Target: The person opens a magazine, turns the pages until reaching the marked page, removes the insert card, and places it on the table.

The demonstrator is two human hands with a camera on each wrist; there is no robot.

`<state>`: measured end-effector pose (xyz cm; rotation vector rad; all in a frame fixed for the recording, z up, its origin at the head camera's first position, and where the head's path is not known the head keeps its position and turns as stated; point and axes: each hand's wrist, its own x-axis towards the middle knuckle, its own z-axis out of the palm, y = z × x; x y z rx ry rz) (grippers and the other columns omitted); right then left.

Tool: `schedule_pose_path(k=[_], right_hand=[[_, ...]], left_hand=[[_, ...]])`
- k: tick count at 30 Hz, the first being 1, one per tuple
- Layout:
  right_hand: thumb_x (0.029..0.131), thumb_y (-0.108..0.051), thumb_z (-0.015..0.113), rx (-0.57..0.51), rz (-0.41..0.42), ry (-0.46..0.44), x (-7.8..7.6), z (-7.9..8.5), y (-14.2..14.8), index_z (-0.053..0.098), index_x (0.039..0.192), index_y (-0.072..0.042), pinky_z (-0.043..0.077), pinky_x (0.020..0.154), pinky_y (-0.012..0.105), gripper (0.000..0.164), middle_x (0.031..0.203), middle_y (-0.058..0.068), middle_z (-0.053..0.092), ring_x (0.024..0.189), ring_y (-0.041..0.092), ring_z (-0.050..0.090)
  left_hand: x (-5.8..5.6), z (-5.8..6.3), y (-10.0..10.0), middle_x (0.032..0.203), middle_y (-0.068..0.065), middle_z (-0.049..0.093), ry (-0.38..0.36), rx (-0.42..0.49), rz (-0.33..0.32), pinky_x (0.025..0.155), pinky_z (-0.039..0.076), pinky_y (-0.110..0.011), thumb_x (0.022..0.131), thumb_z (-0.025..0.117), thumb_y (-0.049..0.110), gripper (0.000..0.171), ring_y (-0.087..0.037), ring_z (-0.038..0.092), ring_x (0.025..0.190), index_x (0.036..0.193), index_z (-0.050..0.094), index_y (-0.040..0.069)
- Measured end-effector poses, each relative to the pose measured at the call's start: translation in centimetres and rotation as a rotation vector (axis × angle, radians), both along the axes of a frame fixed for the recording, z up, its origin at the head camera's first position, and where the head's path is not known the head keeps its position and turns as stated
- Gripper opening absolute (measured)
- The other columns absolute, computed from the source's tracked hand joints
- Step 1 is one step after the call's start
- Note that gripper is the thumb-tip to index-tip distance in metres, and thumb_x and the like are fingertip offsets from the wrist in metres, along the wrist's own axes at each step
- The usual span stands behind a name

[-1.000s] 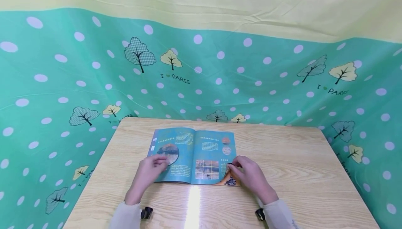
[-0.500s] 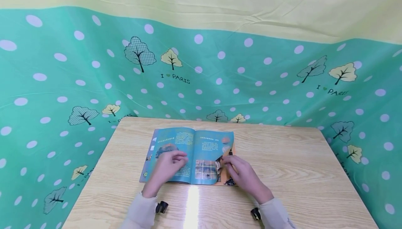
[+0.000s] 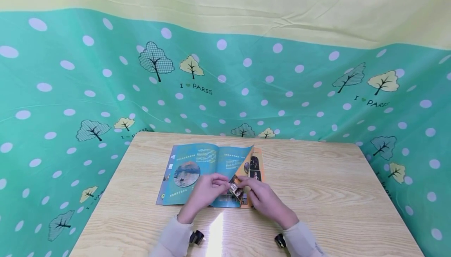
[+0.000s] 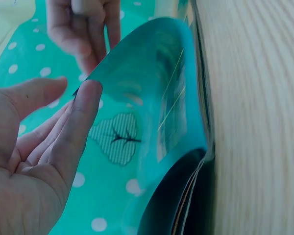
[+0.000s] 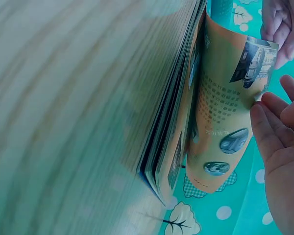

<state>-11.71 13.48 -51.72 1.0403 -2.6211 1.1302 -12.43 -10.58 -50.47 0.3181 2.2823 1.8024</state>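
Observation:
An open magazine (image 3: 202, 155) with blue pages lies on the wooden table. Its right-hand page (image 5: 223, 103) is lifted and curls leftward, baring an orange underside with text and pictures. My left hand (image 3: 208, 188) meets the lifted edge over the magazine's middle; in the left wrist view its index fingertip touches the edge and the thumb stands apart. My right hand (image 3: 266, 198) is on the orange side of that page. Its fingertips (image 5: 257, 110) touch the page in the right wrist view, with the thumb away from them.
The wooden table (image 3: 317, 178) extends to both sides of the magazine. A green dotted cloth (image 3: 282, 76) with printed trees hangs behind and beside it. Each wrist wears a small black device, one (image 3: 196, 237) at the left sleeve, one (image 3: 280, 240) at the right.
The right-hand page has risen from its lower right corner and folded leftward, showing more orange. My left hand has moved right across the magazine to the page edge; my right hand has shifted left.

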Motion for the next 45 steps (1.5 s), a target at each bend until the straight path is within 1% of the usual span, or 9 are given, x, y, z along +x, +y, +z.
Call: schedule_pose_path(k=[3, 9, 16, 20, 24, 30, 34, 39, 45], right_hand=[[0.087, 0.02, 0.052, 0.005, 0.002, 0.011, 0.1, 0.1, -0.3, 0.065, 0.115, -0.012, 0.045, 0.107, 0.039, 0.044, 0.14, 0.005, 0.058, 0.13, 0.021, 0.053], [0.087, 0.018, 0.052, 0.001, 0.007, 0.027, 0.1, 0.2, -0.4, 0.065, 0.115, -0.012, 0.047, 0.105, 0.039, 0.042, 0.139, 0.005, 0.059, 0.13, 0.021, 0.053], [0.092, 0.012, 0.054, -0.004, -0.008, 0.031, 0.1, 0.3, 0.0, 0.064, 0.12, -0.012, 0.05, 0.102, 0.038, 0.038, 0.137, 0.006, 0.059, 0.126, 0.024, 0.056], [0.094, 0.003, 0.061, 0.024, -0.026, 0.022, 0.2, 0.3, 0.7, 0.062, 0.124, -0.012, 0.05, 0.102, 0.041, 0.033, 0.135, 0.01, 0.06, 0.125, 0.024, 0.057], [0.094, -0.006, 0.068, 0.093, -0.042, 0.019, 0.2, 0.0, 1.3, 0.062, 0.126, -0.01, 0.048, 0.105, 0.043, 0.032, 0.134, 0.01, 0.06, 0.127, 0.023, 0.054], [0.089, -0.014, 0.076, 0.228, -0.072, -0.024, 0.3, -0.3, 2.1, 0.061, 0.13, -0.008, 0.04, 0.111, 0.047, 0.043, 0.139, 0.014, 0.055, 0.133, 0.031, 0.047], [0.086, -0.024, 0.08, 0.317, -0.075, -0.056, 0.5, -0.7, 2.5, 0.058, 0.136, -0.007, 0.037, 0.113, 0.05, 0.057, 0.147, 0.019, 0.047, 0.137, 0.037, 0.042], [0.082, -0.031, 0.084, 0.385, -0.067, -0.108, 0.9, -0.9, 2.8, 0.054, 0.14, -0.007, 0.037, 0.112, 0.055, 0.069, 0.15, 0.021, 0.042, 0.138, 0.042, 0.037], [0.082, -0.033, 0.083, 0.421, -0.074, -0.166, 0.9, -1.0, 2.8, 0.054, 0.142, -0.011, 0.035, 0.112, 0.057, 0.07, 0.152, 0.019, 0.039, 0.14, 0.041, 0.034]], left_hand=[[0.0, -0.2, 0.4, 0.091, -0.007, 0.075, -0.004, 0.024, 0.01, 0.071, 0.062, -0.042, 0.091, 0.072, 0.01, 0.021, -0.029, 0.073, 0.079, 0.109, 0.071, -0.002], [0.0, -0.3, 0.4, 0.089, -0.006, 0.075, -0.007, 0.019, 0.033, 0.069, 0.063, -0.039, 0.09, 0.072, 0.006, 0.019, -0.03, 0.073, 0.078, 0.108, 0.072, -0.002], [0.4, 0.3, -0.9, 0.091, -0.007, 0.074, -0.028, 0.033, 0.061, 0.072, 0.062, -0.041, 0.092, 0.072, 0.008, 0.023, -0.033, 0.073, 0.081, 0.112, 0.07, -0.002], [0.8, 1.0, -2.7, 0.091, -0.008, 0.074, -0.003, 0.031, 0.126, 0.07, 0.062, -0.033, 0.091, 0.073, 0.007, 0.023, -0.033, 0.073, 0.08, 0.111, 0.07, -0.003], [1.2, 1.5, -4.9, 0.089, -0.01, 0.074, 0.023, 0.031, 0.219, 0.069, 0.062, -0.029, 0.089, 0.073, 0.001, 0.021, -0.032, 0.073, 0.078, 0.109, 0.071, -0.004], [1.9, 1.5, -8.4, 0.092, -0.012, 0.075, 0.001, -0.034, 0.356, 0.07, 0.061, -0.027, 0.09, 0.072, 0.0, 0.022, -0.026, 0.074, 0.079, 0.111, 0.071, -0.003], [2.5, 1.3, -10.4, 0.093, -0.012, 0.075, -0.022, -0.101, 0.42, 0.071, 0.061, -0.026, 0.09, 0.071, 0.001, 0.023, -0.023, 0.074, 0.08, 0.113, 0.07, -0.004], [3.4, 0.8, -12.4, 0.092, -0.01, 0.075, -0.035, -0.192, 0.468, 0.07, 0.061, -0.025, 0.091, 0.073, 0.007, 0.026, -0.019, 0.074, 0.078, 0.114, 0.07, -0.003], [4.1, -0.1, -14.1, 0.092, -0.008, 0.075, -0.028, -0.329, 0.498, 0.068, 0.059, -0.021, 0.092, 0.072, 0.013, 0.029, -0.015, 0.073, 0.076, 0.117, 0.069, -0.002]])
